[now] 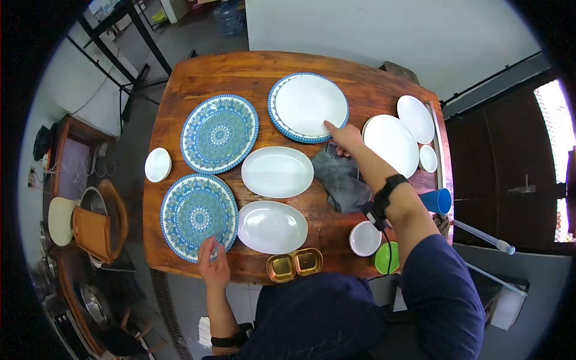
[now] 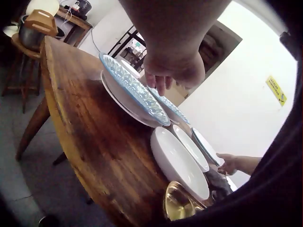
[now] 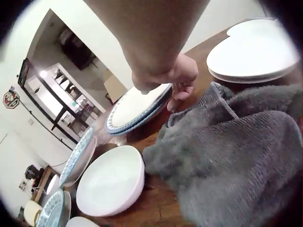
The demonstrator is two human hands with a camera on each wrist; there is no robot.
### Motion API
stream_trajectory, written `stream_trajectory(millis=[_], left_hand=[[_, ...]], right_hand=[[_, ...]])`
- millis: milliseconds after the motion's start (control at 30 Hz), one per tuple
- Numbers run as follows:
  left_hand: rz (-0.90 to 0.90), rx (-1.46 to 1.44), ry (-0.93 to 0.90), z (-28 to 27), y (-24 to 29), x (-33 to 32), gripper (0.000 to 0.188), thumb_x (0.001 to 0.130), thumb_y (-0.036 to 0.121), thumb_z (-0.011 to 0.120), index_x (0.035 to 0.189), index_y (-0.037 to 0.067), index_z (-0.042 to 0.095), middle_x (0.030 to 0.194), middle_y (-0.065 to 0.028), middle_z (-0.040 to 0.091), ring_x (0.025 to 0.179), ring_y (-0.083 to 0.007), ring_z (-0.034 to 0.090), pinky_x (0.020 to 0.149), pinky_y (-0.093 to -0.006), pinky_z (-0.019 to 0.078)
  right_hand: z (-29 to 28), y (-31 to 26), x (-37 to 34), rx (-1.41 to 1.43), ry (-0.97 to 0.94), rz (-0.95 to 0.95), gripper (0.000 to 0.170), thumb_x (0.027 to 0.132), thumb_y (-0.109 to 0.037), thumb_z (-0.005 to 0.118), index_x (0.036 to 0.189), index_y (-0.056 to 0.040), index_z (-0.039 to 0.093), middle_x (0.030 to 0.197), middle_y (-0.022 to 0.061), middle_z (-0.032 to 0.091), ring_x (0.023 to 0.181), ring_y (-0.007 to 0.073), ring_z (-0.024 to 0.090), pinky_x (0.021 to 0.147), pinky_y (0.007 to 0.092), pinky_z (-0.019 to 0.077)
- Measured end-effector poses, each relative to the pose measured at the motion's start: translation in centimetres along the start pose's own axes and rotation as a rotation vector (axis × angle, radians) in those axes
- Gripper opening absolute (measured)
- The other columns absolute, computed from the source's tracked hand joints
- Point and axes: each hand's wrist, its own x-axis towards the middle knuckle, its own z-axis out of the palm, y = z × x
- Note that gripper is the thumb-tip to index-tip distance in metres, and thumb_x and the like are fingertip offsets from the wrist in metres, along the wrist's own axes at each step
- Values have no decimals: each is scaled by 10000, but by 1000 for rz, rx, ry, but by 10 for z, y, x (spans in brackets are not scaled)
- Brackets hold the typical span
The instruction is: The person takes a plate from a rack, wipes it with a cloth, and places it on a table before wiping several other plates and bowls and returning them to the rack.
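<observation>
My right hand is at the lower right rim of a white plate, which lies on a blue-rimmed plate. One digit extends over the white surface; the other fingers curl beside the edge. In the right wrist view this hand holds the rim of the stack. A grey cloth lies just below it. My left hand, fingers loosely bent and holding nothing, hovers by the lower edge of a blue patterned plate. The left wrist view has it above the patterned plates.
Another patterned plate lies behind. Two white oval dishes occupy the middle, with a gold two-part dish at the front edge. White plates, small bowls, a green bowl and a blue cup stand right; a white bowl is left.
</observation>
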Motion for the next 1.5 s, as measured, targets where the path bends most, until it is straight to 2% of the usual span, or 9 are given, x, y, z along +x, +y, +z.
stream_trajectory(millis=[100, 300, 400, 500, 700, 900, 1033, 1267, 1500], left_hand=[[-44, -107, -6, 0, 2, 2, 241, 752, -7, 534, 991, -24, 517, 971, -129, 525, 803, -186, 528, 696, -267, 410], [-21, -49, -6, 1, 2, 5, 241, 753, -4, 535, 992, -28, 515, 982, -130, 523, 803, -188, 531, 693, -270, 412], [-12, -36, -23, 2, -1, 5, 241, 755, 0, 532, 994, -31, 512, 980, -129, 522, 794, -186, 532, 685, -267, 415], [-19, -82, -4, 5, 1, 6, 242, 757, 4, 532, 995, -32, 510, 971, -130, 523, 788, -185, 532, 676, -266, 418], [-28, -86, -11, -1, 11, 2, 243, 759, 4, 530, 999, -27, 510, 959, -132, 524, 782, -187, 535, 668, -266, 420], [-10, -55, 28, -9, 14, -9, 244, 759, 9, 533, 999, -30, 508, 948, -132, 524, 790, -189, 531, 660, -270, 418], [-19, -115, 64, -15, 8, -22, 239, 760, 13, 533, 994, -31, 510, 971, -135, 516, 801, -190, 527, 681, -269, 430], [-30, -111, 88, -28, 0, -36, 245, 756, 29, 540, 996, -13, 519, 989, -130, 517, 804, -188, 532, 710, -267, 435], [-9, -139, 89, -36, -6, -33, 259, 741, 37, 557, 996, 2, 522, 972, -117, 532, 785, -184, 542, 691, -266, 429]], right_hand=[[4, 3, 22, 76, 56, -4, 503, 696, -460, 565, 720, 42, 570, 577, 131, 564, 450, 179, 552, 441, 298, 456], [5, 12, 34, 305, -51, 88, 338, 719, -336, 597, 730, -3, 539, 555, 65, 530, 379, 142, 461, 342, 283, 345], [6, 16, 34, 317, -21, 74, 375, 750, -372, 562, 593, -31, 544, 482, 25, 503, 374, 97, 420, 342, 242, 311], [12, 30, 49, 458, -8, 109, 276, 737, -280, 590, 737, -7, 548, 589, 75, 546, 398, 131, 469, 346, 262, 340], [19, 43, 47, 810, 75, 61, 237, 765, -169, 561, 873, 39, 525, 715, 113, 568, 519, 195, 546, 459, 305, 474], [16, 52, 37, 1106, -22, 15, 251, 791, -119, 520, 968, 50, 464, 817, 135, 554, 665, 232, 562, 535, 328, 500], [12, 61, 30, 1077, 22, -45, 233, 790, -103, 518, 965, 45, 475, 822, 132, 555, 672, 235, 560, 524, 315, 491], [2, 74, -39, 1021, -165, -241, 244, 802, -90, 491, 987, 69, 471, 896, 157, 558, 700, 202, 566, 500, 292, 475], [13, 91, -111, 861, -187, -231, 257, 775, -61, 511, 1000, 60, 484, 898, 128, 568, 735, 179, 564, 605, 276, 471]])
